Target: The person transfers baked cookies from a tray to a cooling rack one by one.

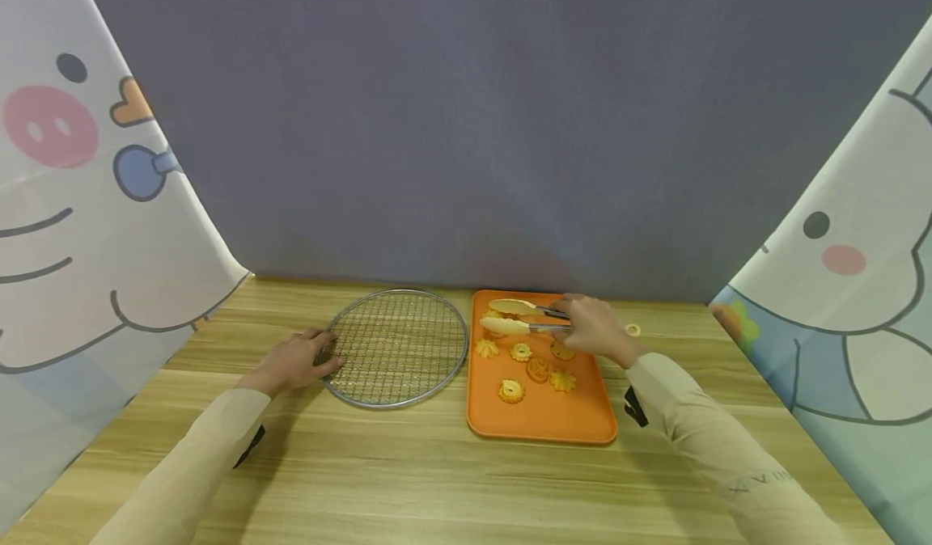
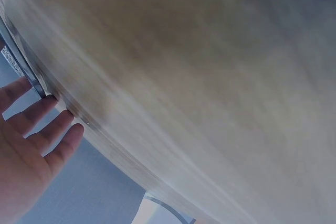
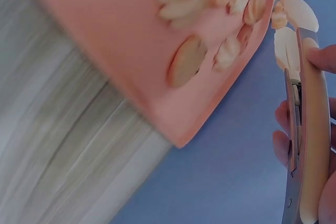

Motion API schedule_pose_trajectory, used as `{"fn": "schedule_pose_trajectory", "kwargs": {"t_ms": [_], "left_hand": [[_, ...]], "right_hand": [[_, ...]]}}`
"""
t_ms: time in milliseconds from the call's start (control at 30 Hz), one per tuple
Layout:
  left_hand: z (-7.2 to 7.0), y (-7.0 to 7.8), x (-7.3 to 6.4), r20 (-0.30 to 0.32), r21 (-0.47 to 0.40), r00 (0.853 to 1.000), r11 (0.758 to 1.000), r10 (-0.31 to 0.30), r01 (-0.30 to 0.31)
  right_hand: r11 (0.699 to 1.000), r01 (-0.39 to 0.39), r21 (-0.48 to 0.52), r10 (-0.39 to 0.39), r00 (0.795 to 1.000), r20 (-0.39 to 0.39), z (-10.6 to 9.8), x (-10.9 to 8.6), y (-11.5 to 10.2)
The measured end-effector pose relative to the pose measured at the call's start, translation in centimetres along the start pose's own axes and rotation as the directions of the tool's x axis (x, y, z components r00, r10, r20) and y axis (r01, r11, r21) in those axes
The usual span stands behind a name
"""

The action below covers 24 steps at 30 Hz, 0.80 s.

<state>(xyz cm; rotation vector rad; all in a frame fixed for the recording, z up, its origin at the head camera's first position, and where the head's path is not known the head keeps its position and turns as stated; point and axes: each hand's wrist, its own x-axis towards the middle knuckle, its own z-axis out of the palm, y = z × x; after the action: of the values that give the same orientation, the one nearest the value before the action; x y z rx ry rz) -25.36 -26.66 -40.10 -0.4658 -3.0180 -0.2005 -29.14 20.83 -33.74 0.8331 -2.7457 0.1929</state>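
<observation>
In the head view, my left hand [image 1: 294,361] rests at the left rim of a round wire rack [image 1: 396,347], thumb and fingertips over its edge. The left wrist view shows its fingers nearly straight beside the metal rim [image 2: 23,61]. My right hand [image 1: 591,328] grips tongs [image 1: 549,320] with pale spoon-shaped heads, held over the back of an orange tray [image 1: 502,420]. The heads stand apart, and a small cookie [image 3: 279,17] shows between them in the right wrist view. Below lie several cookies, including a ring-shaped one [image 1: 511,390] and a star-shaped one [image 1: 562,380].
Rack and tray stand side by side on a wood-grain table [image 1: 379,472]. A grey-blue panel [image 1: 473,141] rises behind them. Cartoon-printed panels flank the table on both sides. A small pale ring [image 1: 633,330] shows beside the right wrist.
</observation>
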Motion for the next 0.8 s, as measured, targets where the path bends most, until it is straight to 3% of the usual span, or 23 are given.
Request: {"fn": "schedule_pose_trajectory", "kwargs": {"t_ms": [367,567,800], "left_hand": [[0.0,0.0,-0.2,-0.005,-0.019,1.000,1.000,0.003,-0.003],[-0.1,0.2,-0.3,-0.031,-0.017,0.999,1.000,0.025,-0.026],[0.2,-0.1,0.0,-0.020,-0.008,1.000,1.000,0.009,-0.009]], "right_hand": [[0.997,0.082,0.005,-0.082,0.997,-0.006,2.1,2.9,-3.2],[0.996,0.084,0.026,-0.084,0.996,0.031,3.0,4.3,-5.0],[0.996,0.082,0.016,-0.083,0.995,0.058,3.8,5.7,-6.8]]}}
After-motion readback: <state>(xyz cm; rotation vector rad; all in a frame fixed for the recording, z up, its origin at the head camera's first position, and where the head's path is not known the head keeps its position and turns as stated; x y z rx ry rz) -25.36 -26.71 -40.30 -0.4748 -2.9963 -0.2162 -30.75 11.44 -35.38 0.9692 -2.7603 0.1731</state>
